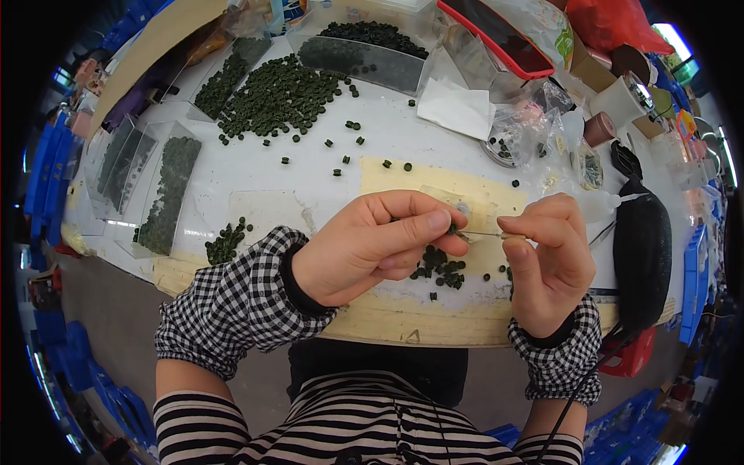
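My left hand (364, 242) is closed in a pinch, with a small dark green piece (455, 229) showing at its fingertips. Facing it, my right hand (549, 260) pinches a thin needle-like rod (482, 233) between thumb and forefinger. The rod's far end reaches the piece in my left hand; whether it enters it cannot be made out. Below the fingers lies a loose group of dark green spool-shaped pieces (446, 271). Yellowish tape or paper (395, 174) covers the table under and beyond my hands.
A large heap of the same pieces (271, 97) spreads at the far left, beside clear bins (364, 62) of more. A red-edged phone (496, 35), white tissue (456, 107) and plastic bags (542, 132) lie at the far right. A black padded object (642, 248) stands right of my hand.
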